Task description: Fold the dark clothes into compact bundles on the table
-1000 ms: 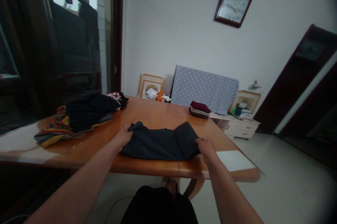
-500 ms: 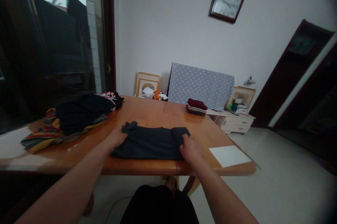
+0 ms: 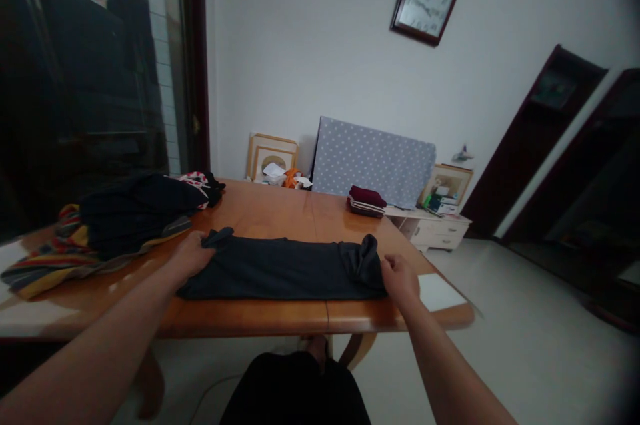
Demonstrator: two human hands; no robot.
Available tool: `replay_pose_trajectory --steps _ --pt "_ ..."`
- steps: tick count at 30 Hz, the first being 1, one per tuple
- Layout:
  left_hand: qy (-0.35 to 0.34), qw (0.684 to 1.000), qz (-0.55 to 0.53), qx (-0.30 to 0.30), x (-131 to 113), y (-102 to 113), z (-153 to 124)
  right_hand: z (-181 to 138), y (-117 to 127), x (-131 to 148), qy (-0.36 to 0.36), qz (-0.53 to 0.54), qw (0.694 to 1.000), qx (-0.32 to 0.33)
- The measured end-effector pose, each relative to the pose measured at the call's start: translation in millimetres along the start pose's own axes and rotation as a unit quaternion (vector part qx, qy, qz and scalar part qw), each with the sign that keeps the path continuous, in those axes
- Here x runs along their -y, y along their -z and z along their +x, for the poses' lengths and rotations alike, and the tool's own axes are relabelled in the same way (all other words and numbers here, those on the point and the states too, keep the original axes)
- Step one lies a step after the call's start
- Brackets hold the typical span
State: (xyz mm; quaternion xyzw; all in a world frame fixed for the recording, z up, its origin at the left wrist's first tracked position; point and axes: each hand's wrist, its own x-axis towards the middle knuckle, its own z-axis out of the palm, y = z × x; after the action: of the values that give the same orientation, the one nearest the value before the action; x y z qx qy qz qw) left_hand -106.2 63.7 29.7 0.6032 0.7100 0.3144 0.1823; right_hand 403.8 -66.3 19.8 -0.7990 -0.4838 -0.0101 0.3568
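Left hand (image 3: 193, 254): I grip the left end of the dark garment (image 3: 287, 269).
Right hand (image 3: 401, 280): closed at its bunched right end, well apart from my left, probably keeping the cloth stretched.
Dark garment: along the near edge of the tabletop (image 3: 265, 208).
Change: my right hand has moved outward; that end lay folded flatter earlier.

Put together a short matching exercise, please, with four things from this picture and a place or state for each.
1. dark garment
2. folded stack
3. clock
4. clothes pile

A. hung on the wall
B. loosely heaped at the left of the table
C. laid out between the left hand and the right hand
D. maroon on top, toward the far edge of the table

Pairs: 1-C; 2-D; 3-A; 4-B
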Motion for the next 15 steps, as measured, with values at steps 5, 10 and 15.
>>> replay_pose_trajectory --steps 5,10,15 --pt "-0.012 0.999 0.030 0.000 4 0 8 -29 -22 48 0.157 -0.074 0.983 0.060" --pt "-0.018 0.999 0.046 -0.003 10 3 12 -21 -32 43 0.130 -0.099 0.985 0.056" --pt "-0.009 0.999 0.036 0.005 8 3 13 14 -13 -15 -0.015 0.013 0.999 -0.033"
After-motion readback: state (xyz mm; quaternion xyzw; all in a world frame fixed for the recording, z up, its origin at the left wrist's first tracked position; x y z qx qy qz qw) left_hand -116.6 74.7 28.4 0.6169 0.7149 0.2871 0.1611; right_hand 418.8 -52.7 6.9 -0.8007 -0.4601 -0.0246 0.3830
